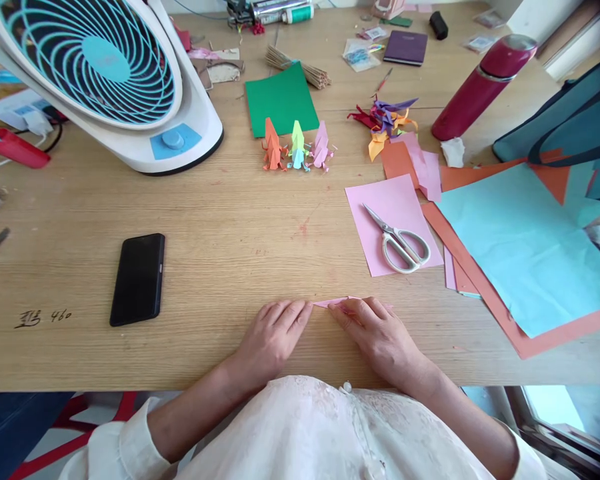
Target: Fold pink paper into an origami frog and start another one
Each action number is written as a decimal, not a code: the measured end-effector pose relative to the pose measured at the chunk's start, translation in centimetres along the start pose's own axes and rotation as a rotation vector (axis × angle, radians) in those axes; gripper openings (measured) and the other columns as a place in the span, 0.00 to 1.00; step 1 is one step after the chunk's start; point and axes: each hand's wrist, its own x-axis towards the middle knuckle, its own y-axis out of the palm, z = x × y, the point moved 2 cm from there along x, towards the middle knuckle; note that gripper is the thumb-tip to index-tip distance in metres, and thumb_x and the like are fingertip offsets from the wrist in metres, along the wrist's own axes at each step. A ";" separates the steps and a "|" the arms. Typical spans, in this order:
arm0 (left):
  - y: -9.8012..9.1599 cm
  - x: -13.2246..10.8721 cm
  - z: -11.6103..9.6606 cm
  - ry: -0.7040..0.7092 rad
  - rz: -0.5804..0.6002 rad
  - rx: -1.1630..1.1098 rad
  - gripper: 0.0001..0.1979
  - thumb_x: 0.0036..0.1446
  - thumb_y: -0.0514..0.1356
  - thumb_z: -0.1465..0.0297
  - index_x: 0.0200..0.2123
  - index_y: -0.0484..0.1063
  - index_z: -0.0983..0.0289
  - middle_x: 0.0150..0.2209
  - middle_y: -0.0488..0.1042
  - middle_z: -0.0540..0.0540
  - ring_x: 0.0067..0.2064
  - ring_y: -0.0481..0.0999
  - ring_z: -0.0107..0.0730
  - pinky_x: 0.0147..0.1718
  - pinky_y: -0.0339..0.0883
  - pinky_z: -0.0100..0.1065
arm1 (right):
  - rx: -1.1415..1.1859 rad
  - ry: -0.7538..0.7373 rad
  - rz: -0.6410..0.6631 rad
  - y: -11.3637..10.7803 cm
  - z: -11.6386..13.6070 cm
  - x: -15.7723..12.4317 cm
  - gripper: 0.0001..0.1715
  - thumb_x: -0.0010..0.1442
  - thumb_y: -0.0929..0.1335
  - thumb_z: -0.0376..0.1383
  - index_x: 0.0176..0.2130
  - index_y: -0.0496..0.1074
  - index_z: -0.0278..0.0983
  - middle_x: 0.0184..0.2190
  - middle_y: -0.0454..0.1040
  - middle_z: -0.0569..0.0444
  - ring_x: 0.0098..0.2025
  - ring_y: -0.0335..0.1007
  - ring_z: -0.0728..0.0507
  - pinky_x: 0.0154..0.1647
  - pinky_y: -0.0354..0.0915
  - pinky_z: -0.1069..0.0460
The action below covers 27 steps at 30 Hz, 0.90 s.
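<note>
A narrow strip of folded pink paper (330, 303) lies on the table close to its front edge. My left hand (276, 330) is closed at the strip's left end, fingers together and the thumb hidden underneath. Over the right part of the same strip, my right hand (375, 330) is closed with its fingers bent down onto the paper, covering much of it. Above the right hand, a square pink sheet (363, 230) carries white-handled scissors (400, 243). Orange, yellow-green and pink origami figures (297, 148) stand in a row farther back, by a green sheet (280, 100).
A white-and-blue fan (130, 80) stands at the back left, a black phone (137, 280) in front of it. Light-blue paper (525, 247) over orange sheets (523, 347) lies at right, near a red thermos (485, 87) and a teal bag (570, 120). Colourful folded papers (387, 120) are piled behind.
</note>
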 end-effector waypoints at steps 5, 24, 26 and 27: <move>0.0 -0.6 0.5 -0.047 0.033 0.008 0.23 0.67 0.47 0.77 0.63 0.63 0.66 0.55 0.72 0.60 0.52 0.68 0.40 0.52 0.63 0.39 | 0.042 -0.011 -0.022 0.1 -0.1 -0.1 0.22 0.64 0.61 0.25 0.56 0.70 0.30 0.45 0.72 0.42 0.39 0.63 0.39 0.37 0.68 0.45; 0.3 2.3 -0.8 0.145 -0.001 -0.290 0.24 0.67 0.44 0.78 0.65 0.55 0.73 0.62 0.66 0.63 0.61 0.65 0.39 0.58 0.65 0.40 | 0.109 0.008 -0.038 0.5 -0.3 -0.2 0.21 0.65 0.59 0.24 0.53 0.71 0.31 0.45 0.73 0.40 0.38 0.66 0.39 0.37 0.71 0.42; 0.9 2.4 -1.1 0.152 -0.002 -0.295 0.25 0.67 0.44 0.78 0.66 0.53 0.74 0.62 0.66 0.64 0.62 0.65 0.39 0.59 0.64 0.40 | 0.212 -0.010 -0.079 0.4 -0.6 -0.6 0.23 0.66 0.58 0.24 0.56 0.69 0.32 0.49 0.72 0.40 0.42 0.68 0.39 0.42 0.72 0.42; 1.1 2.4 -1.1 0.150 -0.007 -0.289 0.25 0.67 0.44 0.78 0.66 0.53 0.74 0.62 0.66 0.65 0.61 0.66 0.40 0.59 0.65 0.41 | 0.271 -0.013 -0.102 0.4 -0.8 -0.9 0.24 0.66 0.57 0.24 0.58 0.68 0.33 0.51 0.71 0.40 0.46 0.69 0.39 0.45 0.72 0.42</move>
